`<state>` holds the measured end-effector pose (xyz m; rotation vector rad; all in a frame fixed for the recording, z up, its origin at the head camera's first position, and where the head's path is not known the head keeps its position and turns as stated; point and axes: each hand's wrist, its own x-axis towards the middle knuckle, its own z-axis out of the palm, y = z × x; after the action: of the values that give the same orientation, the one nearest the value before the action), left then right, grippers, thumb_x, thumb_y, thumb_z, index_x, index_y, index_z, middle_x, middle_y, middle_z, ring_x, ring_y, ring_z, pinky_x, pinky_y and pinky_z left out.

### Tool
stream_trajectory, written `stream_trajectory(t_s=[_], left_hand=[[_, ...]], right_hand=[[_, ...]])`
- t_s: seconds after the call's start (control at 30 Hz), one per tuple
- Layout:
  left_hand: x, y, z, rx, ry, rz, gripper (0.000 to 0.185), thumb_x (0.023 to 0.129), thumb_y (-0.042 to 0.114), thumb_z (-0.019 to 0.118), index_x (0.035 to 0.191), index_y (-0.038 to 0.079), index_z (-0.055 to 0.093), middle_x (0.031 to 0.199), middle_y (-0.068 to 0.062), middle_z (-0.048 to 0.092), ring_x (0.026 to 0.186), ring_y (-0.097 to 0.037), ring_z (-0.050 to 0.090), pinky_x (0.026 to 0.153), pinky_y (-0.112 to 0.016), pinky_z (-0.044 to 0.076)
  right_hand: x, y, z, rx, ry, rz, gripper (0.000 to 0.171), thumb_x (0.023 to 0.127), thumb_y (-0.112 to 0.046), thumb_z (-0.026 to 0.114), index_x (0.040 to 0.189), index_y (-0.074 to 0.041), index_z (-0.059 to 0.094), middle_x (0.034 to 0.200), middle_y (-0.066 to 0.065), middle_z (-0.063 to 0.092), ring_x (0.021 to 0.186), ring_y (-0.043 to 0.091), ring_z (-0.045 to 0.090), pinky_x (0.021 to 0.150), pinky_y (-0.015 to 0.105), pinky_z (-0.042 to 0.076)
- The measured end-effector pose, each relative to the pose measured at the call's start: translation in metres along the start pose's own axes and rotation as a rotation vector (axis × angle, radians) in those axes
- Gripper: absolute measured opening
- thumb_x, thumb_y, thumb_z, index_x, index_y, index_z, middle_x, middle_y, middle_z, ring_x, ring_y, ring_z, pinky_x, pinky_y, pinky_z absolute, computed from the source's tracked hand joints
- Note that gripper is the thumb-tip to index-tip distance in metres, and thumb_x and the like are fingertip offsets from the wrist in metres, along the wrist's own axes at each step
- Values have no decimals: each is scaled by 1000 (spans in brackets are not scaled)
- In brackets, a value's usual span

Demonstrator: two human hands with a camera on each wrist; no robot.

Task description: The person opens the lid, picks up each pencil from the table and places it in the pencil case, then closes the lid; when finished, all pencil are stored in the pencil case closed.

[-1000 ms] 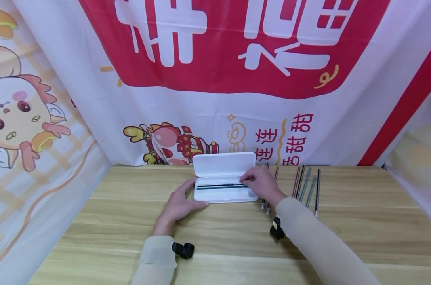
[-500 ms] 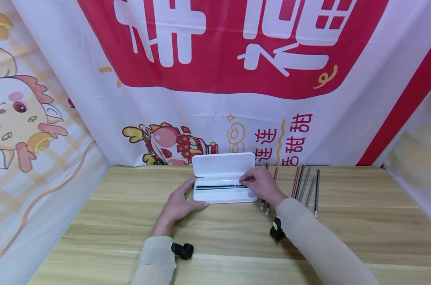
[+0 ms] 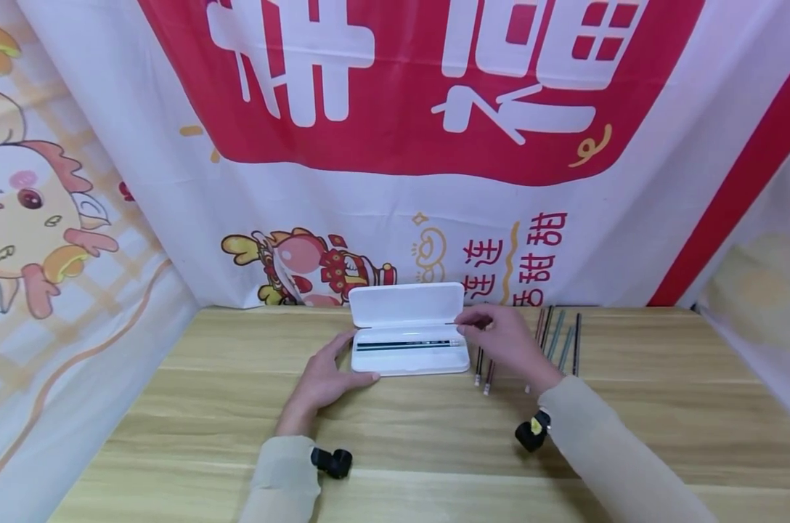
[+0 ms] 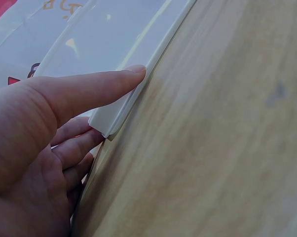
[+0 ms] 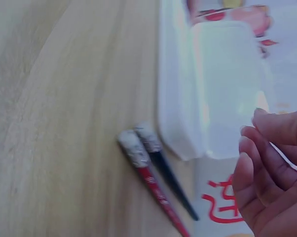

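A white pencil case [image 3: 411, 365] lies on the table with its lid [image 3: 408, 305] raised against the curtain. Inside it, two dark green pencils [image 3: 395, 345] lie lengthwise, side by side. My left hand [image 3: 326, 374] holds the case's left end; the thumb [image 4: 104, 86] lies along the front rim and the fingers bend round the end. Above the right end of the case is my right hand [image 3: 509, 345], holding nothing, its fingers loosely bent and thumb apart from them. Just beside that end lie a red pencil [image 5: 156, 186] and a dark pencil [image 5: 169, 173], white eraser ends toward me.
Farther right, several more pencils [image 3: 576, 345] lie roughly parallel, partly behind the right forearm. A printed white and red curtain [image 3: 395, 203] hangs along the table's back edge. Another patterned cloth [image 3: 88, 327] hangs at the left. The wooden tabletop [image 3: 408, 450] extends toward me.
My right hand has let go of a pencil in the case and moved up and to the right. The pencils' right ends now show. The left hand stays on the case.
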<state>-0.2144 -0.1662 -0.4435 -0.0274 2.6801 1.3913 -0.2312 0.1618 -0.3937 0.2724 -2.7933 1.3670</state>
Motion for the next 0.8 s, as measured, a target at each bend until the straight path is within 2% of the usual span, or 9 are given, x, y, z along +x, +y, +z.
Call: stream_trajectory(t_s=[0.1,0.33,0.43,0.57,0.8], left_hand=[[0,-1,0,8,0,-4,94,83,38,94,164,26,46,175,-11,37,166,-42,25,132,-69,24],[1,-1,0,19,0,1,94,83,39,94,163,28,47,175,-11,38,165,-42,25,131,-70,24],[0,0,0,21,-1,2,95,82,40,94,163,27,47,175,-12,38,165,-43,26,131,-71,24],[-1,1,-1,20,-1,4,95,83,40,94,163,26,47,175,-12,38,165,-44,25,130,-71,24],[0,-2,0,24,-3,7,95,83,40,94,164,27,46,175,-12,37,166,-43,25,131,-70,24]], right_hand=[[-10,0,-12,27,16,44,21,103,-29,75,121,-20,79,116,2,77,108,23,67,84,34,59],[-37,4,-32,118,48,140,31,103,-37,73,127,-18,75,120,7,75,107,29,70,89,44,65],[-47,9,-36,149,65,197,35,104,-40,72,130,-16,73,119,12,74,104,32,70,85,40,65],[-58,22,-39,159,80,237,38,105,-38,71,131,-12,71,116,17,74,95,29,71,78,35,65],[-75,48,-46,190,79,282,38,103,-33,75,130,-7,70,115,12,75,87,20,70,73,31,65]])
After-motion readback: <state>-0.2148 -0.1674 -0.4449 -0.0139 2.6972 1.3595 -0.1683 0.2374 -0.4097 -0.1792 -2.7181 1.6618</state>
